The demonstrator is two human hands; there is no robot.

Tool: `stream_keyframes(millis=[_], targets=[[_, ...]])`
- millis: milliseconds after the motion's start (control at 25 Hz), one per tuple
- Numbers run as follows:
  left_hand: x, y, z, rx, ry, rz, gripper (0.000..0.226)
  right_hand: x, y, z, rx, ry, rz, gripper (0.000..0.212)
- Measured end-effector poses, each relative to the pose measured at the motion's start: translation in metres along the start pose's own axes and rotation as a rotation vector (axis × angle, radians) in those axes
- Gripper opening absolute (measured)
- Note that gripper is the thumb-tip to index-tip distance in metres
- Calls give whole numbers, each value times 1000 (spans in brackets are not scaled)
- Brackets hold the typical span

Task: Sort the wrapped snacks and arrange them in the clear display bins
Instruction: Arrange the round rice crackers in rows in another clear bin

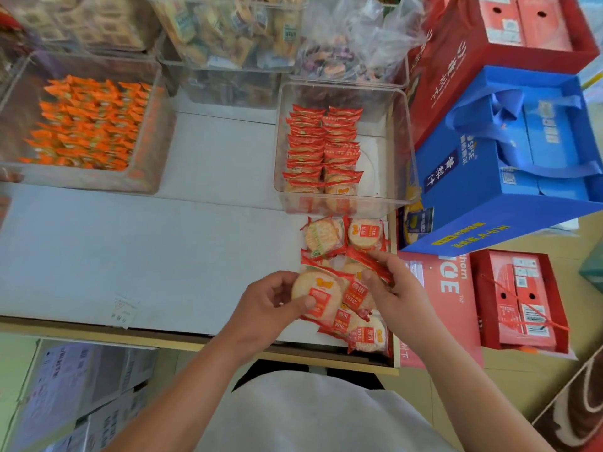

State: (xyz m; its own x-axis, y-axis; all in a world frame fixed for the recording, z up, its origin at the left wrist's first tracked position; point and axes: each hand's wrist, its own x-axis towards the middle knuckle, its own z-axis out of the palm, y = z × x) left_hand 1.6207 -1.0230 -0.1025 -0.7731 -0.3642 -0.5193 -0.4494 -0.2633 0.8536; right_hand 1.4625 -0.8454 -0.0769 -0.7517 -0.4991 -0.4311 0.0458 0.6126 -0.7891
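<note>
Rice-cracker packs (346, 239) on white counter (163, 256), gift boxes (489, 177) beside; left hand (270, 298) grips one, right hand (394, 285) another.

A pale grey-white tabletop (130, 256) fills the left and middle of the view, and its near side has a light wooden edge (98, 334). A small printed paper slip (122, 309) lies flat near that edge. Cardboard cartons (81, 396) are stacked low on the left. The floor (489, 386) on the right is smooth and tan, with a string-tied red gift box (522, 305) on it. Farther back, a blue gift box (473, 197) with ribbon handles stands just beside a tall red one (456, 60). A brown mat (580, 409) with white curves shows in the lower right corner. The light is bright and even.
</note>
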Motion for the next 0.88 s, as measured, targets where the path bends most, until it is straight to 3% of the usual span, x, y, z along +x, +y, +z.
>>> stream_keyframes(millis=[160,360,480,600,720,880], targets=[[5,11,27,104,0,75,39,-1,-12,2,210,-58,36,29],[18,3,41,260,-29,133,43,-7,-21,-7,270,-86,44,38],[25,6,45,353,-58,182,40,-8,-15,-13,184,-137,19,46],[32,4,49,419,-83,179,55,-6,-7,-18,76,-95,23,62],[38,0,47,368,-88,115,34,-3,-3,-23,61,1,91,66],[53,6,34,382,103,102,27,12,-24,-43,17,71,57,68]])
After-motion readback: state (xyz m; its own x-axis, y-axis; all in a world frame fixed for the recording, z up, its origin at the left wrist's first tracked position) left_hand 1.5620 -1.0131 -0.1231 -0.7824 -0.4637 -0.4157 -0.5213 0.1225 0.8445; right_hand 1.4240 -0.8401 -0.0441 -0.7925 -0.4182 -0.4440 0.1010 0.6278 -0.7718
